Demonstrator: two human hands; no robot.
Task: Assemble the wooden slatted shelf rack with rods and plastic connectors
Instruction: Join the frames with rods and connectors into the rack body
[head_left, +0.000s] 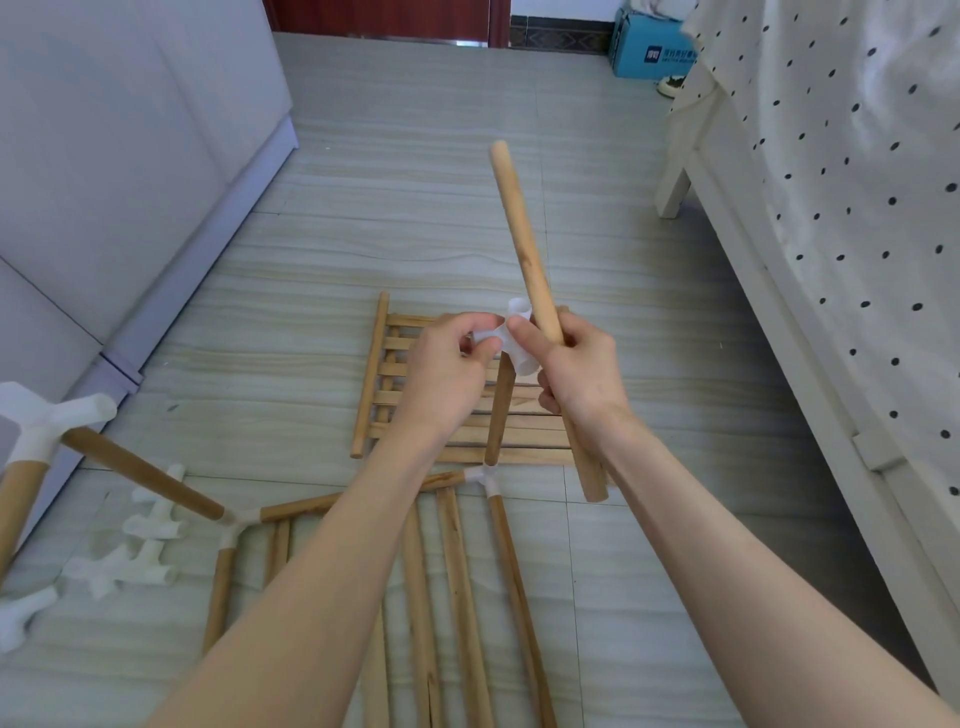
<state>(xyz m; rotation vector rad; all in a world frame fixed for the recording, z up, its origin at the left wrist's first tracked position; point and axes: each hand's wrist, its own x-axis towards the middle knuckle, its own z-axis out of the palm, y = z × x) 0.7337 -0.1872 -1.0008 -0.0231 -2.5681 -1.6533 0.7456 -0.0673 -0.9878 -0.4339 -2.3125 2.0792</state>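
Note:
My left hand (447, 374) pinches a white plastic connector (514, 338) that sits on top of an upright wooden rod (498, 415). My right hand (576, 369) grips a loose wooden rod (522, 239) that tilts up and away, and its thumb touches the connector. The upright rod rises from a corner connector (485, 478) of a partly built frame on the floor. A wooden slatted shelf panel (384, 374) lies flat behind my hands. Another frame corner (239, 522) is at the lower left.
Several loose white connectors (150, 525) lie on the tiled floor at the lower left. Loose rods (457, 597) lie between my forearms. A grey cabinet (130, 156) stands on the left. A white bed frame (753, 270) with a dotted cover is on the right. A blue box (649, 47) sits far back.

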